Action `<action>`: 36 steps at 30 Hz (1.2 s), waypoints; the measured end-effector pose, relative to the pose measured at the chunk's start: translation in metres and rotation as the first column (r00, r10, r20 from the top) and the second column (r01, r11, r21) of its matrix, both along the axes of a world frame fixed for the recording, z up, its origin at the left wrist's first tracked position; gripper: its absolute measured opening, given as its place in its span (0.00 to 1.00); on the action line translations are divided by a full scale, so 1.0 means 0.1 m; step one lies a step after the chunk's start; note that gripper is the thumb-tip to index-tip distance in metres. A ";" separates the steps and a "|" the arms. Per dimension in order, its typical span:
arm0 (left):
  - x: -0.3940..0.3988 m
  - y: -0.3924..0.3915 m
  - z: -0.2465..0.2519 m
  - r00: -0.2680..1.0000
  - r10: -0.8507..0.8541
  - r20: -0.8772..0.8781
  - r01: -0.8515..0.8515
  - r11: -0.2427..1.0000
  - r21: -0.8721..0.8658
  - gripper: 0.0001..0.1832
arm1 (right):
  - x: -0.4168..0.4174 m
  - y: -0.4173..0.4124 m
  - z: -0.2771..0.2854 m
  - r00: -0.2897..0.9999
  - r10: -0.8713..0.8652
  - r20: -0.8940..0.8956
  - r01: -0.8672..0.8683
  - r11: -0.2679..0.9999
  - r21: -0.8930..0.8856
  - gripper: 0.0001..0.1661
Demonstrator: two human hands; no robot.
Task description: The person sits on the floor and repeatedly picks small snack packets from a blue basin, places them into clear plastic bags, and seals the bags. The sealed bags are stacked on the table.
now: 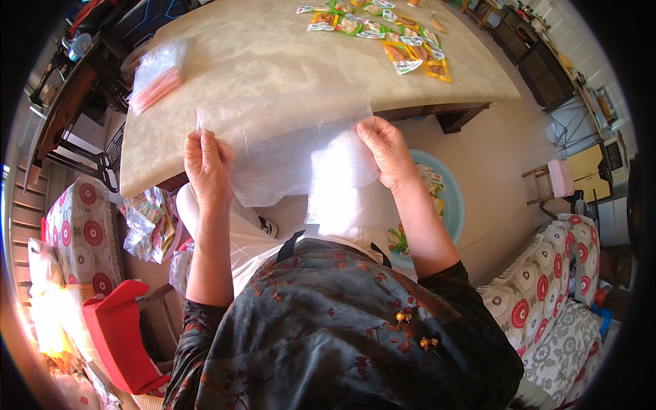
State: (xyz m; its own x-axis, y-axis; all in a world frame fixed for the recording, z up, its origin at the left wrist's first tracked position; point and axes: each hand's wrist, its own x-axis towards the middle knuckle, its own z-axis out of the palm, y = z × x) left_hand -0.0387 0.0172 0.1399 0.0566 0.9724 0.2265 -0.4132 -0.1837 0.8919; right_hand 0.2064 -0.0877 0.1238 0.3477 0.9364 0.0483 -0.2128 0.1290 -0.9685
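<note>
A clear plastic bag point(277, 138) is stretched between my two hands, above my lap and the near edge of the table. My left hand point(206, 166) pinches one end, where a reddish strip shows at the corner. The opposite end is gripped by my right hand point(387, 148) between thumb and fingers. No contents can be made out in the bag, and strong glare whitens its lower right part. On the table's left side lies a stack of clear bags point(159, 72) with reddish edges. Several small food packets point(410, 54), green and yellow, are spread at the far right of the tabletop.
A light blue basin point(453, 195) with packets in it stands on the floor by my right forearm. Filled clear bags point(148, 225) sit in a tub at lower left. Patterned sofas point(543, 287) flank me, and a red stool point(115, 333) is at left.
</note>
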 end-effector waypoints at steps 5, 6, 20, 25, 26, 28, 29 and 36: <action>-0.01 0.06 -0.12 0.999 0.025 0.032 -0.026 0.999 0.026 0.07 | 0.11 0.00 -0.04 0.993 -0.103 0.055 0.103 0.995 0.003 0.09; 0.02 0.05 -0.09 0.997 0.047 -0.055 -0.047 0.999 0.002 0.07 | 0.16 -0.02 0.01 0.994 -0.085 0.064 0.087 0.996 -0.026 0.07; 0.22 -0.20 -0.57 0.898 -0.439 0.029 0.424 0.845 -0.327 0.08 | 0.14 -0.17 0.02 0.931 -0.363 -0.034 0.362 0.932 -0.014 0.13; 0.32 -0.21 -0.42 0.918 -0.326 -0.224 0.271 0.931 -0.243 0.11 | 0.28 -0.18 -0.15 0.869 -0.466 0.168 0.442 0.882 0.163 0.12; 0.37 -0.21 -0.45 0.921 -0.249 -0.300 0.209 0.965 -0.159 0.11 | 0.30 -0.18 -0.13 0.863 -0.477 0.165 0.451 0.876 0.171 0.12; 0.38 -0.19 -0.42 0.909 -0.237 -0.342 0.191 0.968 -0.164 0.11 | 0.32 -0.20 -0.10 0.853 -0.495 0.166 0.469 0.866 0.174 0.11; 0.39 -0.17 -0.40 0.903 -0.231 -0.363 0.181 0.969 -0.167 0.11 | 0.34 -0.21 -0.03 0.847 -0.504 0.170 0.478 0.861 0.175 0.11; 0.33 -0.39 -0.38 0.787 -0.335 -0.519 0.283 0.942 -0.179 0.11 | 0.32 -0.60 0.11 0.819 -0.501 0.281 0.494 0.864 0.100 0.08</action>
